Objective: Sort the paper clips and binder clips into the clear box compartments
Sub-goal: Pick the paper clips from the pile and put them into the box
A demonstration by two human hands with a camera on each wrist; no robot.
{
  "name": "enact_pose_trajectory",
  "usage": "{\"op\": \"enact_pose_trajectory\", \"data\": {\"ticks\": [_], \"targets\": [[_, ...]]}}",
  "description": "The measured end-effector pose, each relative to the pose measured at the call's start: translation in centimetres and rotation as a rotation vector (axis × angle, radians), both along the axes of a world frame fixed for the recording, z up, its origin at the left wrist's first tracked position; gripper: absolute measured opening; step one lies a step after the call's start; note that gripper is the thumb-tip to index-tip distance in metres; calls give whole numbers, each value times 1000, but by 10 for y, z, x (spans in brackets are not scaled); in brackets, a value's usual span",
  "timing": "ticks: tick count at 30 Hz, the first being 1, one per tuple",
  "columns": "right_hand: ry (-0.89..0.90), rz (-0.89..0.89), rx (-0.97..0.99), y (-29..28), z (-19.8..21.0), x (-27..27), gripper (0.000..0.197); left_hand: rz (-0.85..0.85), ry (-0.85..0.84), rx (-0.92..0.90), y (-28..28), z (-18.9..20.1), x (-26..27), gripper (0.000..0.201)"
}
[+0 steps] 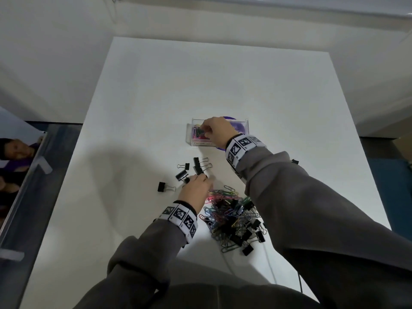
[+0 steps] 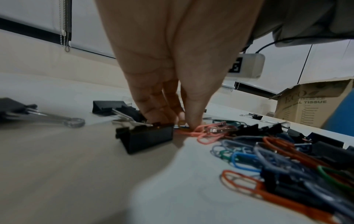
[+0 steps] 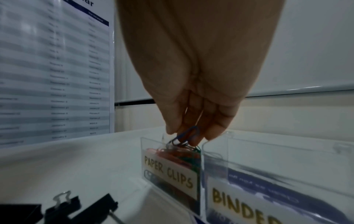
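A clear two-compartment box [image 1: 189,139] stands mid-table. Its left compartment, labelled PAPER CLIPS [image 3: 170,166], holds coloured paper clips, and the right one is labelled BINDER [image 3: 268,174]. My right hand [image 1: 204,128] [image 3: 189,134] hangs over the left compartment and pinches a few paper clips, a blue one [image 3: 191,131] uppermost. A mixed pile of paper clips and black binder clips [image 1: 234,217] lies near the front. My left hand [image 1: 206,178] [image 2: 184,121] is down on the table at the pile's far edge. Its thumb and fingertips pinch at a paper clip beside a pink one [image 2: 203,134].
Several loose black binder clips [image 1: 181,175] lie left of the pile, one [image 2: 147,136] right against my left fingers. A purple disc [image 1: 240,128] sits under the box. One binder clip [image 1: 295,161] lies far right. A cardboard carton [image 2: 310,104] stands beyond the table's right edge.
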State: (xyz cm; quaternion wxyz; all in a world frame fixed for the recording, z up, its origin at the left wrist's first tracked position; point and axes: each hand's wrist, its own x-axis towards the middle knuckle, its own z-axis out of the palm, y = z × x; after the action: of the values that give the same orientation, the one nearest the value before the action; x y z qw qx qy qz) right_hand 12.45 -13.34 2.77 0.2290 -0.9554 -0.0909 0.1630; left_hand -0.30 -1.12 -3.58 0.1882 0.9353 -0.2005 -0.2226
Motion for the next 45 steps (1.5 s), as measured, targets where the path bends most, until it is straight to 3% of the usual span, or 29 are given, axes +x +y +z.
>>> {"op": "enact_pose_trajectory", "data": {"ticks": [4,7,11,15,21,27,33,40,45], "targets": [[-109,-156,149,-14,-2,-21,25,11,-4,8,1,-1,2,21],[-20,-222,112,-35,-16,-58,24,12,16,0,2,-2,4,20],[186,-167,-3,-52,-34,-112,19,20,3,-13,3,-2,1,16],[136,-69,-15,-44,-39,-140,11,16,28,-37,5,1,2,15],[126,48,-80,-36,-37,-150,16,20,40,-31,10,1,2,13],[170,60,-72,-40,-35,-157,17,324,-60,-220,12,33,26,9],[194,12,-76,-39,-35,-160,17,694,-106,-408,4,69,95,15],[175,-12,-47,-38,-39,-160,20,764,-89,-194,-10,60,130,13],[217,-58,9,-43,-39,-159,9,682,-106,-229,-9,57,125,19]]}}
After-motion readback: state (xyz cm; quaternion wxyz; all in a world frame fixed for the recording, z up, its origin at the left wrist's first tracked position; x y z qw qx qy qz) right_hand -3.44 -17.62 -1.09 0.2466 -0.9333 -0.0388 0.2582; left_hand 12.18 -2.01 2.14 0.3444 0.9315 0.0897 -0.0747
